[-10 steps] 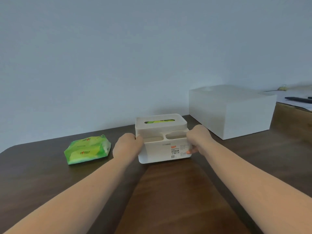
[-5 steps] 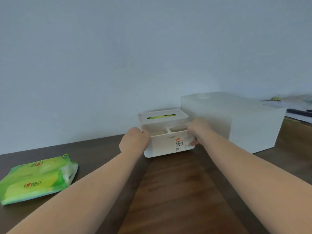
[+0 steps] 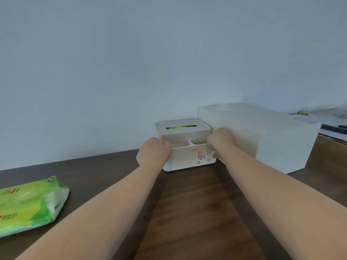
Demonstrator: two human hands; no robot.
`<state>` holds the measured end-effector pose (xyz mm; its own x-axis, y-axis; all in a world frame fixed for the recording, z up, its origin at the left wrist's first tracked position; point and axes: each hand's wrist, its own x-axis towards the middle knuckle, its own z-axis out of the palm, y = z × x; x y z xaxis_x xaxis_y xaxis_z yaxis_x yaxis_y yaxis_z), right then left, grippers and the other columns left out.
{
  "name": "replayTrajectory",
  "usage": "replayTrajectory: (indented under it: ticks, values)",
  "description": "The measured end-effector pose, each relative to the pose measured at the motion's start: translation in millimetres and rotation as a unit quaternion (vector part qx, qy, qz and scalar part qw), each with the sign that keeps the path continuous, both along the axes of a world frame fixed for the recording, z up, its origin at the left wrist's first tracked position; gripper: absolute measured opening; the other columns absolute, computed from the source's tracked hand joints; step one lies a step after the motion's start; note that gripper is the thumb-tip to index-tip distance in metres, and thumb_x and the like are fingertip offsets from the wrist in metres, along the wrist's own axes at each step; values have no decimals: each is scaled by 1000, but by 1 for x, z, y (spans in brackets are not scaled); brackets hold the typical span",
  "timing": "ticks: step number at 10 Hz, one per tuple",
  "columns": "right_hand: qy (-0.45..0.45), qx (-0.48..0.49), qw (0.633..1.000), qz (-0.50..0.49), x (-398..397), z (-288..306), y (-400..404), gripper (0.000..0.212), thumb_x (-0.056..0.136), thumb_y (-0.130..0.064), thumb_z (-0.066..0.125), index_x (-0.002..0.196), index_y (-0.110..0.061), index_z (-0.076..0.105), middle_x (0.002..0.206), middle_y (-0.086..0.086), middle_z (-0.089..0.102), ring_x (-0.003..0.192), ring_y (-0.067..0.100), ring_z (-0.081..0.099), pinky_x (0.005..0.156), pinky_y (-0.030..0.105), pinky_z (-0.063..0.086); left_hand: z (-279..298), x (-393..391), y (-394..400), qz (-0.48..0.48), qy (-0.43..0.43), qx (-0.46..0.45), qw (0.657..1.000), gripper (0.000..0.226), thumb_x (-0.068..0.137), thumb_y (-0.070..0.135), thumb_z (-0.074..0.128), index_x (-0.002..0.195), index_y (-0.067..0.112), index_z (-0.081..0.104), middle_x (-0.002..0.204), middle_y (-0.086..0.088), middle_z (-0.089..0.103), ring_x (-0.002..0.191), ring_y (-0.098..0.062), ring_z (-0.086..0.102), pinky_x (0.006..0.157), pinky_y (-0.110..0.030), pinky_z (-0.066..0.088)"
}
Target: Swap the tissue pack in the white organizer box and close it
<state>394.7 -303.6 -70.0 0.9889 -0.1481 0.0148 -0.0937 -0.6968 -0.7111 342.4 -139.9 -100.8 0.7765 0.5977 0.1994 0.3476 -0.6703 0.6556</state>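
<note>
The white organizer box stands on the dark wooden table against the wall, its lid on. Through the lid's slot a green tissue pack shows. Two open compartments run along the box's front. My left hand grips the box's left side, and my right hand grips its right side, thumb on the labelled front. A second green tissue pack lies flat on the table at the far left, apart from both hands.
A large white box stands just right of the organizer, nearly touching it. Behind it, at the right edge, lie papers, a dark pen and a small yellow-green clip. The pale wall rises directly behind the organizer.
Both hands have kept hold of the organizer, which now sits farther back and right, close to the large white box. The loose green pack has shifted to the lower left of the view.
</note>
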Motion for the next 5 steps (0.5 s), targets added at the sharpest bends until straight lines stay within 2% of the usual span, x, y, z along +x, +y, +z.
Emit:
replayTrajectory:
  ticks: [1,2,3,4,5]
  values:
    - [-33,-27,999,-6,3,-5,-2,28,89,-7,48,62,-12,40,99,16,72,90,32,71,54,28,46,-2,-2,1,-2,-8,-1,1000,35,89,21,41,55,13,32,57,-2,39,49,-19,34,50,-24,25]
    - [-45,-46,998,5,-3,-5,-5,21,85,-4,47,65,-10,46,99,16,71,88,31,69,53,26,42,-5,-7,2,-20,-14,-8,1000,41,97,31,32,71,8,53,79,-8,55,73,-29,54,67,-30,39]
    - [-61,-64,996,13,-16,-1,-12,12,83,-5,46,83,-6,59,87,13,64,88,31,66,61,27,42,-13,-17,2,-20,-23,-27,999,56,100,40,22,102,6,66,103,-10,64,97,-32,58,80,-36,39]
    - [-72,-62,995,33,-30,1,-23,13,78,-5,44,69,-13,49,68,7,54,76,31,60,53,25,38,-31,-31,8,-14,-31,-31,999,53,101,38,22,91,8,65,91,-6,60,94,-31,58,77,-34,38]
    - [-150,84,984,50,-62,15,-32,19,84,-13,45,73,-16,60,72,5,65,68,22,65,58,32,54,-47,-39,15,-9,-57,-12,998,45,100,31,30,63,12,45,64,-1,50,74,-28,53,64,-32,38]
